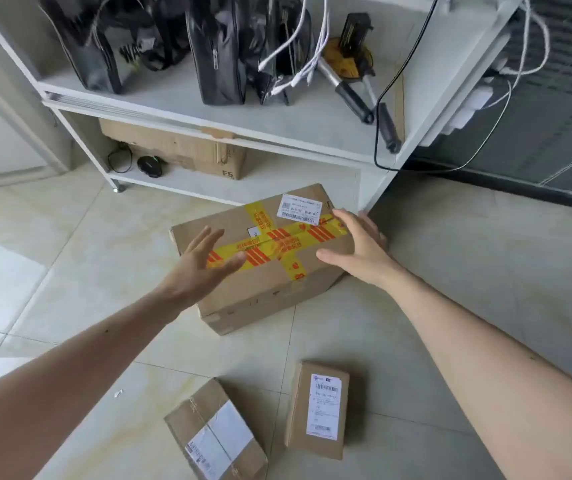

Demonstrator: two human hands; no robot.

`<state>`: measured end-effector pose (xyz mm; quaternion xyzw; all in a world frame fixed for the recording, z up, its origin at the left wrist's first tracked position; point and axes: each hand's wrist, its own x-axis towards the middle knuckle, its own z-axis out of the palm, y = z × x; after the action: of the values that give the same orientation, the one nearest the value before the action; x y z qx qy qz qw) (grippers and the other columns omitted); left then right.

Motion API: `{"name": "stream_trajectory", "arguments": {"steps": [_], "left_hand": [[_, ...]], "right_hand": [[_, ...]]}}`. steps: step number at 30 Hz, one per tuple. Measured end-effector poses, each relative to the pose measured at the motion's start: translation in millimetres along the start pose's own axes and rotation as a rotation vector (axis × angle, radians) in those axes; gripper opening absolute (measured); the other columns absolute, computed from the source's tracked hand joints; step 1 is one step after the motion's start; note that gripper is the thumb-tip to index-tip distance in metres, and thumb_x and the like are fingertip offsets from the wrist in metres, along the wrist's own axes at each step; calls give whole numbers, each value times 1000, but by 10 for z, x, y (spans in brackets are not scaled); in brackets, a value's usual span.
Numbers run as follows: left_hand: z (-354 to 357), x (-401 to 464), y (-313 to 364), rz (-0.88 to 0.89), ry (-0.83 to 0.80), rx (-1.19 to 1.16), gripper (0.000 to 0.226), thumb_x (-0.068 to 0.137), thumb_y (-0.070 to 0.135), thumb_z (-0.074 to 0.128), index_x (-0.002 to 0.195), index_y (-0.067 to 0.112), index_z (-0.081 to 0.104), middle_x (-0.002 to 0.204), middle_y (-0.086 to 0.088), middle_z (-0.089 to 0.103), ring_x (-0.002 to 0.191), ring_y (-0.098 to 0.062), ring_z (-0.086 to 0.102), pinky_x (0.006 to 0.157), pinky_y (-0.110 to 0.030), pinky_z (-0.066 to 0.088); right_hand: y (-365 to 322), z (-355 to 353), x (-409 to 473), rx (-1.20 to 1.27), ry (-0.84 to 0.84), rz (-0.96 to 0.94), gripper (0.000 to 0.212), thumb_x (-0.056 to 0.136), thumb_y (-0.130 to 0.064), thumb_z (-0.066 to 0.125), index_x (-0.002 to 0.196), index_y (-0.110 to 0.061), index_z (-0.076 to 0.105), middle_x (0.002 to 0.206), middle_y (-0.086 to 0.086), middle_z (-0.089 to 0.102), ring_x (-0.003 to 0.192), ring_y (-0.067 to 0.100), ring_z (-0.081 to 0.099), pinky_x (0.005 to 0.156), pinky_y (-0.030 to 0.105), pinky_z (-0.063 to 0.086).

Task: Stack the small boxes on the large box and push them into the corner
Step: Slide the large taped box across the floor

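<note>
A large cardboard box (267,285) with yellow and red tape and a white label lies on the tiled floor in front of a white shelf unit. My left hand (201,265) hovers over its left top edge, fingers spread, holding nothing. My right hand (357,247) is open at the box's right end, fingers near the top edge; contact is unclear. Two small cardboard boxes lie on the floor nearer to me: one (215,434) with a white label at the bottom centre, the other (319,410) to its right, also labelled.
The white shelf unit (229,133) stands behind the large box, holding black bags (218,46), white cables, a hand tool (350,64) and a brown carton (180,150) on its low shelf. A dark grille panel (537,116) fills the right. A black cable hangs by the shelf's right leg.
</note>
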<state>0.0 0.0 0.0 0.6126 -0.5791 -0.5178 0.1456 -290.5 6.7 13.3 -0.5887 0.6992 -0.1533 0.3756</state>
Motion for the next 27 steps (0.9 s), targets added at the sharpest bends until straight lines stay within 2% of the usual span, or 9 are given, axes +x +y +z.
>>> {"name": "stream_trajectory", "arguments": {"steps": [2,4,8,11,14,21,27], "left_hand": [[138,258,-299,110,22,343,102,66,74,55,152,32,18,163,4,2,149,-24,6,118,-51,15],[294,504,-607,146,-17,644,105,70,73,58,152,35,4,163,3,-11,149,-25,-10,116,-60,5],[559,826,-1032,259,24,985,121,65,76,61,149,37,-16,159,-1,-26,145,-28,-24,110,-68,-7],[681,955,-1206,350,134,1093,122,62,79,59,149,38,-17,160,-4,-24,145,-32,-22,106,-73,-4],[690,1023,-1249,414,174,1130,115,67,78,56,149,40,-15,161,-4,-21,146,-31,-18,105,-74,-2],[387,1392,-1185,573,68,1236,116,66,78,57,146,45,-20,161,2,-21,147,-26,-18,110,-70,0],[192,1632,-1054,702,-31,1299,123,62,66,71,134,53,-27,160,7,-20,147,-22,-18,112,-64,-3]], "right_hand": [[250,237,232,-304,2,-91,92,75,-54,71,147,-39,15,162,-7,4,147,17,-10,118,51,2],[546,451,470,-554,-56,-123,105,70,-60,71,149,-35,6,162,-4,-6,147,19,-16,118,51,-2],[955,733,784,-831,-97,-162,123,61,-71,69,148,-37,-11,158,-3,-24,144,23,-25,117,54,-7],[1093,890,869,-835,-7,-204,123,62,-77,63,145,-39,-19,157,-2,-29,143,23,-27,117,54,-9],[1185,1025,861,-802,92,-199,119,62,-82,57,146,-41,-17,158,-3,-25,145,23,-24,117,52,-10],[1189,1272,639,-636,233,-23,100,68,-88,36,148,-43,-6,161,-4,-16,146,22,-18,117,50,-9],[1101,1541,470,-613,340,144,101,67,-91,27,149,-41,-5,162,0,-12,147,26,-14,116,54,-6]]}}
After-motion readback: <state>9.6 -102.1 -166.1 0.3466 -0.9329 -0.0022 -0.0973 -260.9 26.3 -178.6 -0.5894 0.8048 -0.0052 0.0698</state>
